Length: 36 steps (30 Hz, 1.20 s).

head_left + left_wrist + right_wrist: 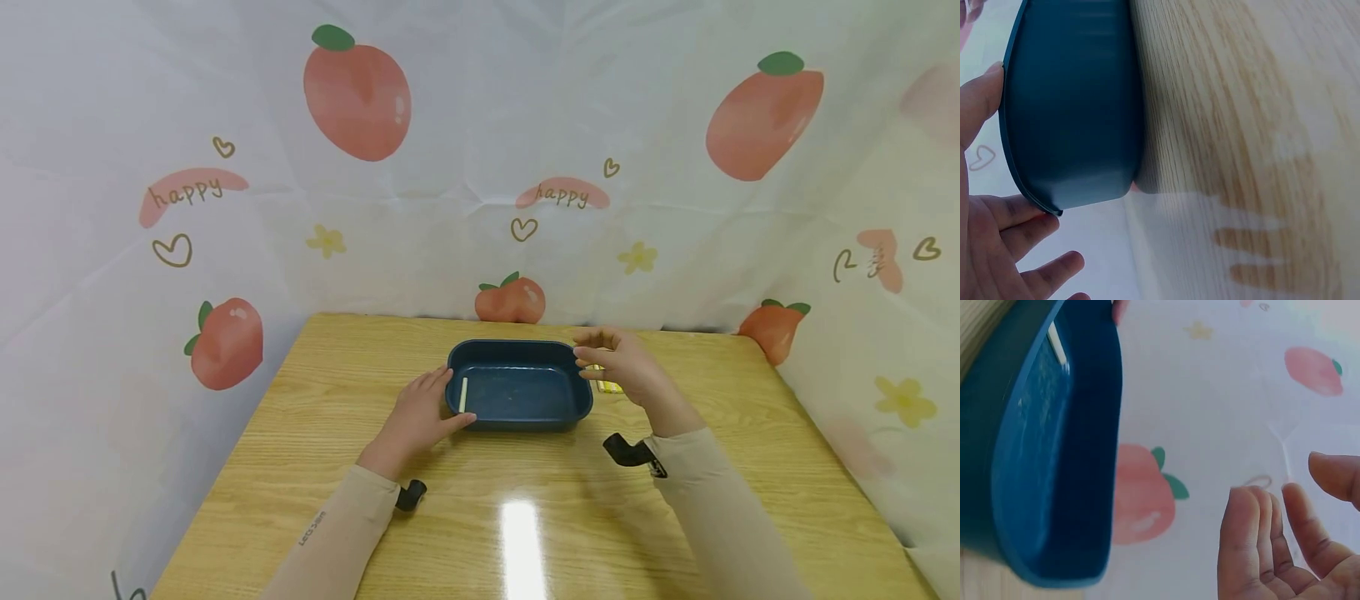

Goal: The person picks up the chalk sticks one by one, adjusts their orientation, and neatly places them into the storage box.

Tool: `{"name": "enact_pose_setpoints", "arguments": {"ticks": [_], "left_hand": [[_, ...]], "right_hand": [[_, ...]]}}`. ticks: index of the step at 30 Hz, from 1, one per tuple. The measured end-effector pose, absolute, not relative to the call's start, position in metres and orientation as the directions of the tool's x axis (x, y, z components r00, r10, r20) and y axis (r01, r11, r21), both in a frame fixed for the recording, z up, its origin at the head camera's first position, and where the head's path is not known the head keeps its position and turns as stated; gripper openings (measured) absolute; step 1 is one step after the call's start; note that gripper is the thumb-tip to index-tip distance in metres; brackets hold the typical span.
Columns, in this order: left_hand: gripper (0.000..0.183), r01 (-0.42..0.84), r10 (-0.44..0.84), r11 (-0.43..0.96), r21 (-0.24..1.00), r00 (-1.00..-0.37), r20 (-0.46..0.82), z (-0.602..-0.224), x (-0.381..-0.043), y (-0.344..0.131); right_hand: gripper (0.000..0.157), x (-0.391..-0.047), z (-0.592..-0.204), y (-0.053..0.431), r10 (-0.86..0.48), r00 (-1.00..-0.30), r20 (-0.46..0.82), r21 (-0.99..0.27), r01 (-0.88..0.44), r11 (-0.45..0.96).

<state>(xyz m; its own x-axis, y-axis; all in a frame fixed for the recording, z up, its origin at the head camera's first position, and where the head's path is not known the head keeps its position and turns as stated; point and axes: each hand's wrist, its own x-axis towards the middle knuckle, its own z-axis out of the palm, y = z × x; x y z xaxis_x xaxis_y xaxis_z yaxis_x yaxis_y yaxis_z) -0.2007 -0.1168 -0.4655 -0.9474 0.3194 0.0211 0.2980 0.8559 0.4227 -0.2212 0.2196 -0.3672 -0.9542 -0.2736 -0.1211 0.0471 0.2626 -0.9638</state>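
Observation:
A dark blue rectangular basin (517,426) with rounded corners stands on the table. Inside it, at the left end, lies a slim white stick (462,395) that looks like chalk; the right wrist view shows part of this too. My left hand (422,412) spans the basin's left end, with the thumb touching the front rim and the other fingers spread by the left side. In the left wrist view its ring and little fingers hang free. Above the basin's right end hovers my right hand (621,365), holding nothing, its fingers loosely bent and apart from the rim.
Partly hidden by the right hand, a small yellow patterned item (611,387) lies right of the basin. The wooden table (360,350) meets a white fruit-print cloth (435,250) at the back and sides. Black wrist mounts (628,451) stick out from the sleeves.

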Motion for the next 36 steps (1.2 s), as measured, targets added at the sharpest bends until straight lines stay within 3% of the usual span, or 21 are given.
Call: {"name": "enact_pose_setpoints", "arguments": {"ticks": [20, 36], "left_hand": [[0.095, 0.302, 0.327, 0.848, 0.436, -0.945, 0.018, -0.465, -0.2, -0.117], [0.096, 0.299, 0.326, 0.847, 0.44, -0.945, 0.014, -0.468, -0.201, -0.119]], "right_hand": [[0.049, -0.229, -0.399, 0.275, -0.053, -0.996, -0.069, -0.944, 0.048, 0.326], [0.053, -0.257, -0.439, 0.3, 0.059, -0.985, -0.165, -0.942, 0.175, 0.288]]}}
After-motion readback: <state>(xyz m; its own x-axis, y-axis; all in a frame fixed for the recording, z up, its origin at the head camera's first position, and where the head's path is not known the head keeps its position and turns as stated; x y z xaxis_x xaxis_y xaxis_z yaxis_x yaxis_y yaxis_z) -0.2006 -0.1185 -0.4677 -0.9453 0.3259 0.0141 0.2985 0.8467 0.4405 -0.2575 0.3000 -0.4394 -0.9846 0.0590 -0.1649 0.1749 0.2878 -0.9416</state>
